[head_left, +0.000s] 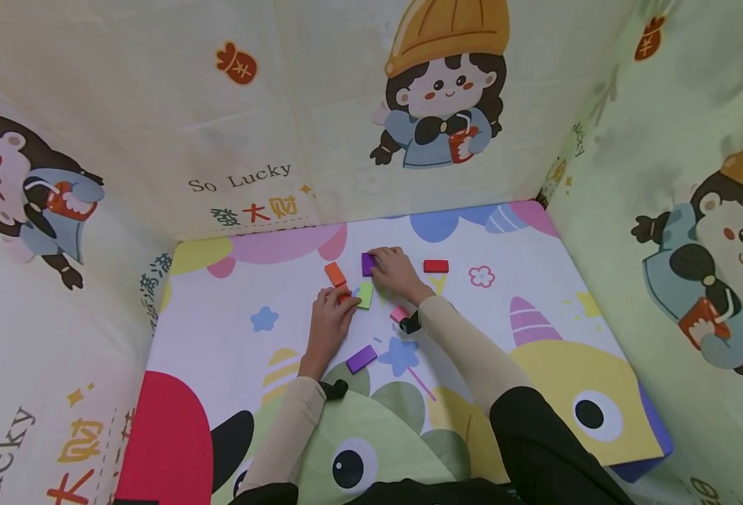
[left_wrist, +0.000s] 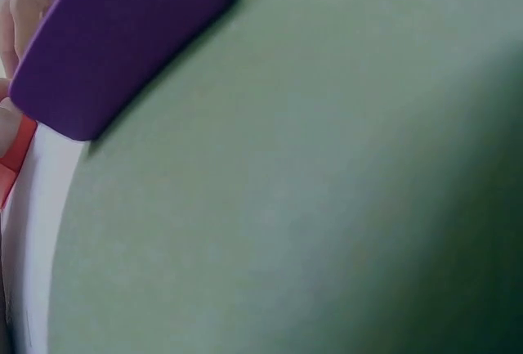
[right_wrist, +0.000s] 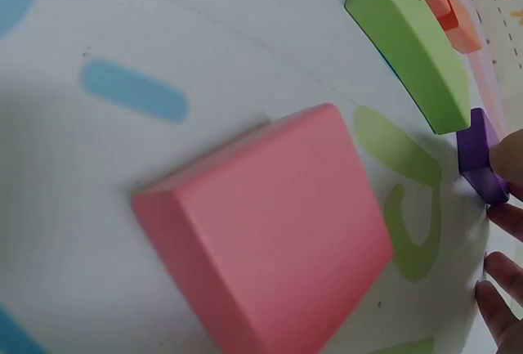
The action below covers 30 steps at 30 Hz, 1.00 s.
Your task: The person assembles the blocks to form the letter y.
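My left hand (head_left: 330, 326) grips a red block (head_left: 344, 292), mostly covered by the fingers. Its thumb lies against the light green block (head_left: 365, 295), whose long side shows in the right wrist view. Just beyond, an orange block (head_left: 335, 274) sits at a slant. My right hand (head_left: 399, 273) pinches a purple block (head_left: 367, 264) on the far side of the green one; the thumb (right_wrist: 507, 158) presses its face. Under the right wrist lies a pink block (right_wrist: 286, 231). Another purple block (left_wrist: 122, 43) rests near the left wrist, untouched.
A separate red block (head_left: 436, 266) lies right of the right hand. The table cover (head_left: 213, 337) is printed with cartoon animals and stars. Printed cloth walls (head_left: 320, 105) rise at the back and both sides.
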### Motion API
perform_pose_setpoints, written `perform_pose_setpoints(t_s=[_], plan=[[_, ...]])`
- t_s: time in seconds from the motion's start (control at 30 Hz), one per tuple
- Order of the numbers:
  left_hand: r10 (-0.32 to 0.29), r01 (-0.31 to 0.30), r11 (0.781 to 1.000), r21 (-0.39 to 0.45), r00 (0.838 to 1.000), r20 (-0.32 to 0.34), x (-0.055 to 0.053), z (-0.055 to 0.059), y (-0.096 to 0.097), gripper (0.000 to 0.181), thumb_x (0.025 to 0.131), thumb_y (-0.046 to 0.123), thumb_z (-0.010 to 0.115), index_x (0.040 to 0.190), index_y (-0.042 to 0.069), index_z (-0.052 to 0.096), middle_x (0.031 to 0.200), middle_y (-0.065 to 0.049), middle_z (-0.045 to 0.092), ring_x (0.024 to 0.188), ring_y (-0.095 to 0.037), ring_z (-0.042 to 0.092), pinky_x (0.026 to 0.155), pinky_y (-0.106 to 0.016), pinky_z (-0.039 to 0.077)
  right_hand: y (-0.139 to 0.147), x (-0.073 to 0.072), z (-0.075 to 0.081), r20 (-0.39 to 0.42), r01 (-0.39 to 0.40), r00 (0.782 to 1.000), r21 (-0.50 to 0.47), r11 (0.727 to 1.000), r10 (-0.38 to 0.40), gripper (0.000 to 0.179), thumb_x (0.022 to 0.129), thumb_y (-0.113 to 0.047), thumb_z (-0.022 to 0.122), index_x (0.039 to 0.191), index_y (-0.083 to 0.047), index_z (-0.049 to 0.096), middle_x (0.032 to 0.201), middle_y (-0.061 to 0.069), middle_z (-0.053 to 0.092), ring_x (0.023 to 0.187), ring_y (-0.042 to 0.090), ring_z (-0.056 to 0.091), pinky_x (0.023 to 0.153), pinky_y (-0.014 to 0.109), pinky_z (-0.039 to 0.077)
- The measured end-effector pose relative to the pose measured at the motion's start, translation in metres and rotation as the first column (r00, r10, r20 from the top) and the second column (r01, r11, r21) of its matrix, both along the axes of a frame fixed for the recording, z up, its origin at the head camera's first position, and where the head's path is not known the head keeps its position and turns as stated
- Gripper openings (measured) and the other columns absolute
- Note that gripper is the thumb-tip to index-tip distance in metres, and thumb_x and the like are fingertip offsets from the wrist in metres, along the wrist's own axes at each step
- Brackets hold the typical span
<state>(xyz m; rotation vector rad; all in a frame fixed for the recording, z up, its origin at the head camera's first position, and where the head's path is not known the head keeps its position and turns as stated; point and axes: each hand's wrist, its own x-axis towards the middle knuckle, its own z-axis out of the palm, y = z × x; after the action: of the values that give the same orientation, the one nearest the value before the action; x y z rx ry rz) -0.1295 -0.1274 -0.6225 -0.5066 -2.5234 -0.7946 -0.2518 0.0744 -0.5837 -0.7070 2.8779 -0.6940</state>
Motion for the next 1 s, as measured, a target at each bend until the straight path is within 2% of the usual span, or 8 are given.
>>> perform_pose_setpoints(t_s=[0.27,0.47,0.67,0.9,1.0], plan=[[0.010,-0.010,1.000,-0.005,1.000,0.025,0.001,0.001,0.000,0.014,0.098,0.015,0.073,0.110,0.017,0.080,0.124,-0.009,0.068,0.123,-0.033,0.055,0.108,-0.059,0.041,0.002,0.010,0.007,0.044,-0.004,0.999,-0.070,0.998,0.007,0.049,0.100,-0.025,0.062,0.145,-0.007,0.055,0.148,0.014,0.059,0.141,0.037,0.048,0.122,0.051,0.036],[0.020,-0.019,1.000,-0.009,0.999,0.042,0.001,0.000,0.000,0.015,0.099,0.017,0.072,0.112,0.018,0.080,0.124,-0.008,0.068,0.124,-0.032,0.054,0.108,-0.057,0.042,0.003,0.014,0.005,0.056,0.004,0.998,-0.089,0.996,0.001,0.049,0.099,-0.025,0.063,0.144,-0.006,0.055,0.147,0.013,0.059,0.142,0.035,0.046,0.124,0.048,0.034],[0.017,-0.017,1.000,-0.001,1.000,0.008,-0.001,-0.001,0.001,0.015,0.096,0.014,0.075,0.110,0.018,0.080,0.122,-0.009,0.069,0.122,-0.033,0.055,0.106,-0.058,0.042,0.003,0.015,0.000,0.070,0.004,0.998,-0.095,0.995,0.002,0.052,0.100,-0.030,0.063,0.145,-0.006,0.053,0.148,0.012,0.058,0.144,0.033,0.045,0.125,0.048,0.033],[0.011,-0.012,0.999,-0.035,1.000,-0.011,0.001,0.000,0.002,0.016,0.096,0.015,0.075,0.112,0.017,0.079,0.123,-0.009,0.068,0.123,-0.033,0.054,0.099,-0.056,0.044,0.005,0.015,-0.005,0.055,-0.015,0.998,-0.092,0.996,0.020,0.051,0.101,-0.030,0.063,0.145,-0.007,0.052,0.147,0.011,0.058,0.144,0.031,0.045,0.126,0.047,0.032],[0.005,-0.006,0.998,-0.055,1.000,-0.007,0.003,0.001,0.001,0.018,0.097,0.016,0.074,0.114,0.017,0.079,0.124,-0.009,0.067,0.126,-0.033,0.053,0.104,-0.058,0.043,0.004,0.016,-0.004,0.062,-0.015,0.998,-0.099,0.995,0.021,0.051,0.101,-0.029,0.064,0.145,-0.006,0.052,0.147,0.012,0.057,0.144,0.032,0.045,0.125,0.047,0.032]])
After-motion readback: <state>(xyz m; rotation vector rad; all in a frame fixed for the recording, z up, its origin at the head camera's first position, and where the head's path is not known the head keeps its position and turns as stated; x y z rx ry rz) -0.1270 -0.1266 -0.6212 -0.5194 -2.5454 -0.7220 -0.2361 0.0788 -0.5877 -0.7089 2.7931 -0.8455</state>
